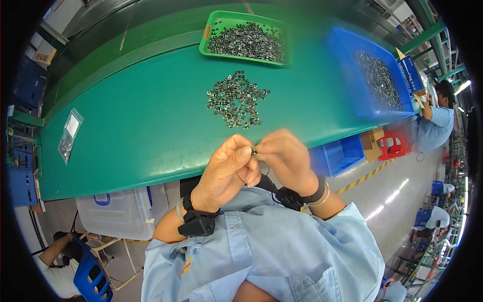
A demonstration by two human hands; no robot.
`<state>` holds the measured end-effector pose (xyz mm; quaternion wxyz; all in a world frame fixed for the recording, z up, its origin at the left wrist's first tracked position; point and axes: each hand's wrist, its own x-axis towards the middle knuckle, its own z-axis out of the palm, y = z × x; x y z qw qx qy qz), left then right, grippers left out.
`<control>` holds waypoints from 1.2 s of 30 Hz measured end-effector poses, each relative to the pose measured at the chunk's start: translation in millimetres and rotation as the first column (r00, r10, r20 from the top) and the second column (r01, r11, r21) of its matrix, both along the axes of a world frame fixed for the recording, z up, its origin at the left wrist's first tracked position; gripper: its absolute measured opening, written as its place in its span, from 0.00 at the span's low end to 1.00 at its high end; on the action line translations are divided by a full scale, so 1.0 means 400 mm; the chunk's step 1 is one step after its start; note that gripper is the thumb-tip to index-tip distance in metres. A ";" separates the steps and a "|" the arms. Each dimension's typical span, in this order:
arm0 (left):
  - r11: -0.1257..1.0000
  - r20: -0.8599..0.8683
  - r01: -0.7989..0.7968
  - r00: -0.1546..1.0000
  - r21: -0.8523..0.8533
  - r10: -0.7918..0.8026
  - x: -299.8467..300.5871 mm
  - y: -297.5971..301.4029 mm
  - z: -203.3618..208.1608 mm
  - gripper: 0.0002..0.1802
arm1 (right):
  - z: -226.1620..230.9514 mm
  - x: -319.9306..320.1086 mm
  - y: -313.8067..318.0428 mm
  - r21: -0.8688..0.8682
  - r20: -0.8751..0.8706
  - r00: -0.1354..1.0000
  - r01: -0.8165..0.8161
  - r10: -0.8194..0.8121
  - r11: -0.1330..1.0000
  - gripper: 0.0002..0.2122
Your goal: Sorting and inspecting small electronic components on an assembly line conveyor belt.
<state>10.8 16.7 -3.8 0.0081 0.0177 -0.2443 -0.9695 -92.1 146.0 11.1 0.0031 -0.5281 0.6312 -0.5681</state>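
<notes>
A small dark metal part [254, 151] is pinched between the fingertips of both hands, just in front of my chest at the table's near edge. My left hand [229, 163] grips it with thumb and forefinger, the other fingers curled. From the right, my right hand [286, 156] closes on the same part, its fingers pressed together. Beyond my hands, a loose pile of small shiny metal pieces [235, 100] lies on the green table [166, 131]. The exact shape of the held part is too small to make out.
A green tray [204, 46] of similar pieces stands at the back. To the right is a blue bin [347, 75] holding more. A clear plastic bag [69, 135] lies at the left. Below the table are a lidded clear box [113, 211] and a red stool [394, 146]. Other people sit nearby.
</notes>
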 end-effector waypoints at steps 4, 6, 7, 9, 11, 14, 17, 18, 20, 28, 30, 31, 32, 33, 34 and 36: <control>0.999 0.011 -0.010 1.000 -0.039 0.011 0.002 -0.001 0.003 0.08 | 0.003 0.002 0.000 0.000 -0.052 0.999 0.009 -0.009 1.000 0.10; 0.995 0.016 -0.023 1.000 -0.101 0.024 0.003 -0.003 0.006 0.08 | 0.000 0.003 -0.001 0.000 -0.071 0.997 0.016 -0.016 1.000 0.09; 0.995 0.016 -0.023 1.000 -0.101 0.025 0.004 -0.003 0.006 0.08 | -0.002 0.003 -0.002 0.000 -0.089 0.996 0.023 -0.023 1.000 0.09; 0.987 0.052 -0.055 0.997 -0.151 0.064 0.005 0.000 0.006 0.08 | -0.007 0.002 -0.002 -0.001 -0.107 0.994 0.030 -0.029 1.000 0.09; 0.982 0.069 -0.071 0.994 -0.177 0.085 0.006 0.001 0.006 0.08 | -0.014 0.000 0.000 0.013 -0.128 0.991 0.038 -0.036 0.999 0.09; 0.972 0.081 -0.066 0.993 -0.225 0.086 0.005 0.001 0.006 0.09 | -0.015 -0.003 0.000 0.024 -0.105 0.994 0.036 -0.033 0.999 0.09; 0.987 0.100 -0.062 0.992 -0.147 0.077 0.005 0.002 0.022 0.09 | -0.013 -0.009 0.001 0.032 -0.036 0.999 0.025 -0.024 0.999 0.09; 0.992 0.110 -0.060 0.991 -0.108 0.072 0.004 0.002 0.025 0.09 | -0.011 -0.011 0.001 0.036 -0.021 1.000 0.018 -0.017 0.999 0.09; 0.991 0.100 -0.048 0.993 -0.124 0.060 0.004 -0.001 0.021 0.10 | -0.009 -0.014 0.001 0.043 0.010 1.000 0.000 0.000 0.999 0.08; 0.979 0.090 -0.025 0.995 -0.201 0.044 0.000 -0.007 0.019 0.10 | -0.008 -0.022 0.001 0.055 0.008 1.000 -0.014 0.013 0.998 0.08; 0.978 0.098 -0.033 0.994 -0.205 0.054 -0.001 -0.006 0.020 0.10 | -0.008 -0.022 0.000 0.058 0.013 1.000 -0.014 0.013 0.998 0.08; 0.978 0.096 -0.034 0.994 -0.205 0.054 0.000 -0.006 0.019 0.10 | -0.007 -0.022 -0.001 0.061 0.020 1.000 -0.013 0.012 0.998 0.08; 0.982 0.092 -0.038 0.994 -0.187 0.056 0.001 -0.005 0.016 0.10 | -0.006 -0.022 -0.002 0.064 0.025 1.000 -0.012 0.011 0.998 0.07; 0.985 0.088 -0.042 0.994 -0.169 0.058 0.002 -0.005 0.013 0.09 | -0.004 -0.026 -0.004 0.064 0.022 1.000 -0.013 0.011 0.998 0.07; 0.988 0.080 -0.043 0.995 -0.151 0.056 -0.001 -0.006 0.013 0.09 | 0.002 -0.037 -0.006 0.069 0.011 1.000 -0.014 0.013 0.998 0.07; 0.989 0.068 -0.057 0.996 -0.133 0.066 -0.004 -0.016 0.013 0.09 | 0.018 -0.066 -0.011 0.079 -0.010 1.000 -0.014 0.015 0.997 0.05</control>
